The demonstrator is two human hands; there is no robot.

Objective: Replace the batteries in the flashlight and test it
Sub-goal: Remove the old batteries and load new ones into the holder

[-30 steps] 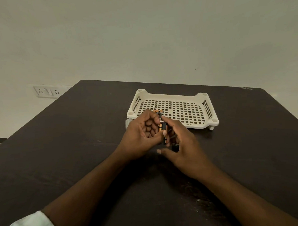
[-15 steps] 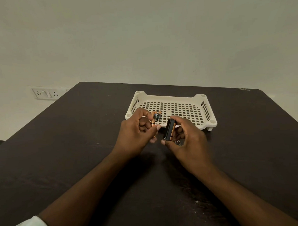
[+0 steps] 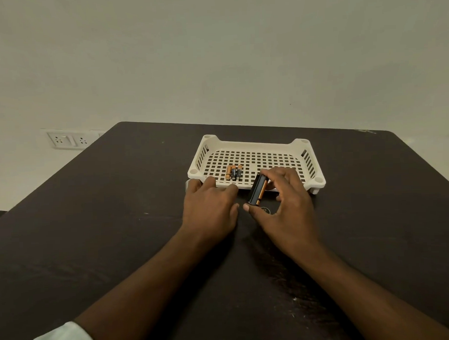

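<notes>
My right hand [image 3: 288, 211] holds a black battery holder [image 3: 256, 192] between thumb and fingers, tilted, just in front of the tray's front edge. An orange-and-black battery shows along the holder's side. Three small orange-and-black batteries [image 3: 233, 172] lie side by side in the front left of the white perforated tray [image 3: 255, 144]. My left hand [image 3: 209, 208] rests palm down on the table at the tray's front left, fingers loosely bent and tips hidden, with nothing seen in it. A small dark round part [image 3: 265, 209] lies on the table under my right hand.
The tray stands in the far middle of a dark table [image 3: 119, 237]. A pale object [image 3: 187, 184] peeks out by the tray's front left corner, beside my left hand. A wall socket plate [image 3: 64, 139] is on the wall beyond the table's left edge.
My left hand held a battery half a second ago; now three batteries lie in the tray and that hand rests low on the table. My right hand moved the holder slightly right.
</notes>
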